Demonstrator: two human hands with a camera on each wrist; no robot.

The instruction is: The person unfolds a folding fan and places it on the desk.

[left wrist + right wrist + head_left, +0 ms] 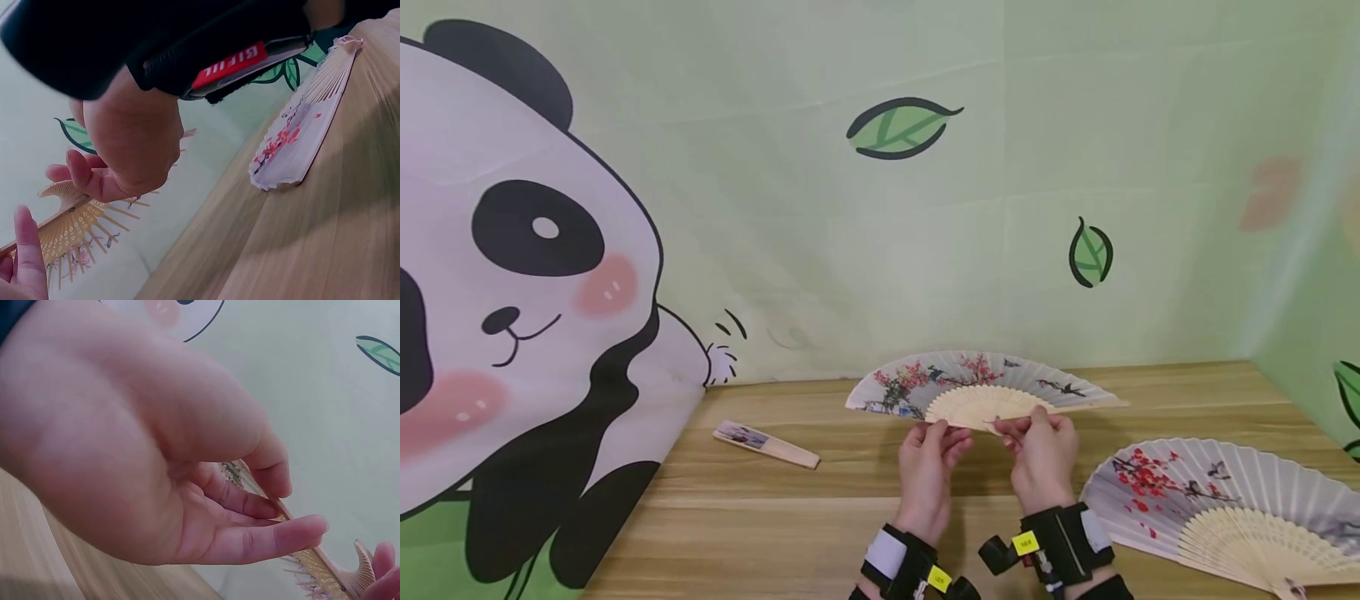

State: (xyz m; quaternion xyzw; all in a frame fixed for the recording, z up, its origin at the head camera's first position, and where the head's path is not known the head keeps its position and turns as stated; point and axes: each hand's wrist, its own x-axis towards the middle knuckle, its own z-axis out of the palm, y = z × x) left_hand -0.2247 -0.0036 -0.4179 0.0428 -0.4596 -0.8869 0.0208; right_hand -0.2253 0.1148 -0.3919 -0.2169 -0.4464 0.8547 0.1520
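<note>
An unfolded hand fan (943, 375) with red blossoms, birds and pale wooden ribs is held up over the table, its arc away from me. My left hand (925, 475) pinches its lower left rib edge between thumb and fingers. On the other side, my right hand (1045, 458) pinches the lower right edge. In the right wrist view, the right hand (156, 444) has thumb and fingers on an outer rib, and left fingertips (382, 575) show at the corner. The left wrist view shows the fan's ribs (69, 231) from below, partly hidden by the right hand (131, 137).
A second unfolded fan (1165, 492) with red blossoms lies at the right of the wooden table (760, 517). To the left lies a folded fan (767, 444). Behind the table hangs a green backdrop (775, 208) printed with a panda and leaves.
</note>
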